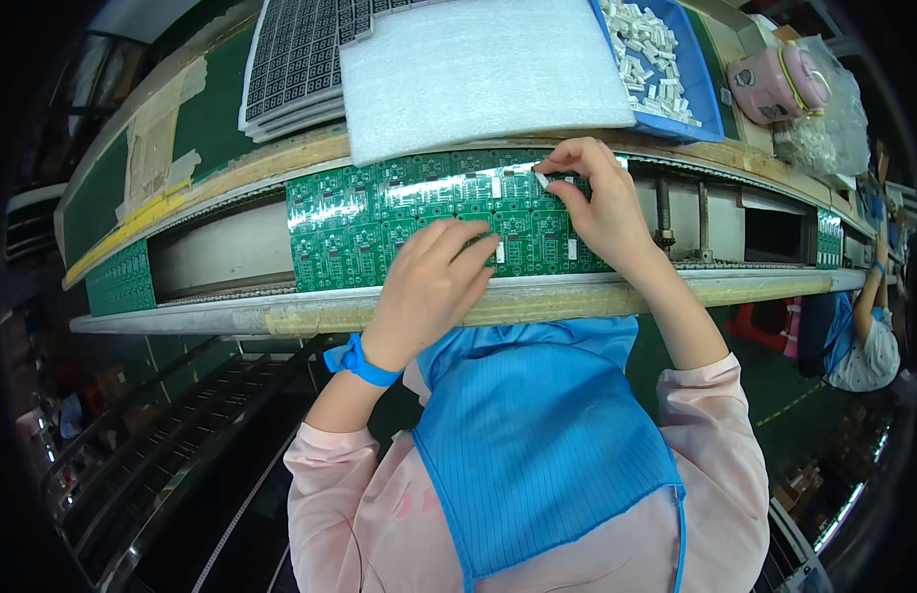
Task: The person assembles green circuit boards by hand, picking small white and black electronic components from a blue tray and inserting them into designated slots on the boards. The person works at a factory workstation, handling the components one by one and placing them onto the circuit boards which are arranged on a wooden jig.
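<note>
A green circuit board panel [340, 252], printed with many repeated units, lies across the rail in front of me. My right hand [602, 203] is over its upper right part, thumb and forefinger pinching a small white block-shaped component [542, 181]. On the panel's lower half rests my left hand [434, 277], its fingers stretched out and slightly apart. Its fingertips are beside a white component [500, 252] standing on the panel. Another white component [572, 249] sits below my right hand, and one more [496, 188] is between the hands. The left thumb is hidden.
Beyond the rail, a white foam sheet [488, 74] lies beside stacked dark-patterned sheets [305, 64]. A blue bin [710, 114] holds many white components. A pink container [775, 84] stands at the far right. Other green panels [123, 279] lie along the rail; another person [869, 341] is at right.
</note>
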### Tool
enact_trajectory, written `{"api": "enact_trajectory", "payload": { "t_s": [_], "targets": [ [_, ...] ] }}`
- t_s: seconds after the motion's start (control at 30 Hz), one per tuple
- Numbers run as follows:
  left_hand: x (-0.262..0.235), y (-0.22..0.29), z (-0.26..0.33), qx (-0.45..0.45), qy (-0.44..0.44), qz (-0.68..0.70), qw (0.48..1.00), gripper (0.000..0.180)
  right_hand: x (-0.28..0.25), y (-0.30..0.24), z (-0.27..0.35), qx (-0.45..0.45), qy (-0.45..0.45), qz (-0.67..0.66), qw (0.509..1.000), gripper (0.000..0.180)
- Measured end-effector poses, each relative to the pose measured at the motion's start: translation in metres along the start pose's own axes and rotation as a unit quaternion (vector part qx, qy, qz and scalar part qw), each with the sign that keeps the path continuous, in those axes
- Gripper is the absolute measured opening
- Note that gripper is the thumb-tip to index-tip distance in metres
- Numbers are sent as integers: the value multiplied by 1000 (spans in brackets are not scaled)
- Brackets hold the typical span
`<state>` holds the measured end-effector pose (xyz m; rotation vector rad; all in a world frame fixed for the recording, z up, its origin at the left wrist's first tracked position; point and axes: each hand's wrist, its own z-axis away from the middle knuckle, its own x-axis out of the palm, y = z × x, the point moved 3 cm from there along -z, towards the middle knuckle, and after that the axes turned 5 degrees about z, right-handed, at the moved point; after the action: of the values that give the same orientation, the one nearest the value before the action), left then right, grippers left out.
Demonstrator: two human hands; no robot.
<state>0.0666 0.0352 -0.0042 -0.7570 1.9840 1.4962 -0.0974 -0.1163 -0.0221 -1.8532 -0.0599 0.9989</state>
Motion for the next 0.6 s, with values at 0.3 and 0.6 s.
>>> {"api": "enact_trajectory", "payload": {
  "t_s": [0.3,0.6],
  "targets": [
    [-33,-43,21,-106,10,-107,989,52,-1,-24,0,-118,4,163,980,30],
    [-24,-39,18,-126,3,-92,988,55,6,-26,11,-96,-16,216,971,34]
  ]
}}
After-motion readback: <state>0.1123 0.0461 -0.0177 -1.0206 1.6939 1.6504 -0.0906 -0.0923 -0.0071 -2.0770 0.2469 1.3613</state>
